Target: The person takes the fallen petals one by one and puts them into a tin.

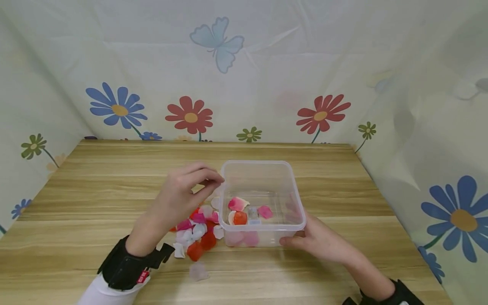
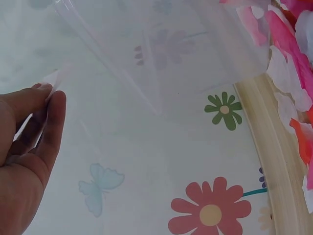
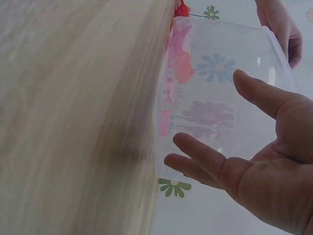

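My left hand is raised at the left rim of a clear plastic box. In the left wrist view, its thumb and fingertips pinch a thin white petal. Several pink, orange and pale petals lie inside the box, among them a pink petal and an orange petal. At the box's right front corner is my right hand, its thumb and fingers spread along the wall in the right wrist view. A pile of artificial petals in red, pink and white lies left of the box.
The box and petals are on a wood-grain table. One pale petal lies apart, nearer the front. A white sheet printed with flowers and a butterfly hangs behind the table and along both sides.
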Demonstrator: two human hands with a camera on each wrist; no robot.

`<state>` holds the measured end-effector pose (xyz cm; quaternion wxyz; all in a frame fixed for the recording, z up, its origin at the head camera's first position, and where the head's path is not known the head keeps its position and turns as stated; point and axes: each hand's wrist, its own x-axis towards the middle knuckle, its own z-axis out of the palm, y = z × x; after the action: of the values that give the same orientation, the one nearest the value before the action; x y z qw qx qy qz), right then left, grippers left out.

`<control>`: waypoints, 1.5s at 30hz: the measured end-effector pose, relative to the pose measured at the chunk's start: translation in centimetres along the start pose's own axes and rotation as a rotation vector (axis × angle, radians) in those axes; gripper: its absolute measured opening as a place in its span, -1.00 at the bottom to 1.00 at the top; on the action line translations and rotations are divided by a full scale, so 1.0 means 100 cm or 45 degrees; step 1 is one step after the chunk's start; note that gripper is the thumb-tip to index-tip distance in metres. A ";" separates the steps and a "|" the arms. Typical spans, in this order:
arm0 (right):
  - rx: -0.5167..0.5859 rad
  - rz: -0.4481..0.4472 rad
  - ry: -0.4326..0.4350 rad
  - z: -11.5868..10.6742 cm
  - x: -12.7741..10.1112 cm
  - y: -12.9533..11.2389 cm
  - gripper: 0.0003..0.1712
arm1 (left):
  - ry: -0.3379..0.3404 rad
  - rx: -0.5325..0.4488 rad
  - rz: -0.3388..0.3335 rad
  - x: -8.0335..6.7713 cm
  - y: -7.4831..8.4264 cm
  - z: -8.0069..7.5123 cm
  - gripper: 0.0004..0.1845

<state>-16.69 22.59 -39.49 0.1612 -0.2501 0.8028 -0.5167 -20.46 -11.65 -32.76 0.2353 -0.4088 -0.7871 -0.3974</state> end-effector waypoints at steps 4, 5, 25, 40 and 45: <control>0.000 -0.002 -0.001 0.000 0.000 0.000 0.01 | -0.026 -0.035 0.010 0.002 0.003 0.005 -0.71; 0.000 0.000 0.001 0.000 0.000 0.000 0.01 | -0.036 -0.041 0.010 0.002 0.004 0.006 -0.72; -0.017 0.002 0.016 0.000 0.000 0.000 -0.01 | -0.180 -0.111 0.013 0.004 0.005 0.021 -0.75; -0.037 0.029 0.018 0.000 0.000 0.000 -0.01 | -0.085 0.024 -0.159 -0.017 -0.006 0.008 -0.74; -0.025 0.029 0.008 -0.001 0.000 0.000 -0.03 | -0.112 0.061 -0.181 -0.027 -0.013 0.005 -0.79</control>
<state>-16.70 22.64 -39.43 0.1621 -0.2408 0.8111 -0.5078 -20.09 -12.96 -35.45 0.1814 -0.3633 -0.8329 -0.3759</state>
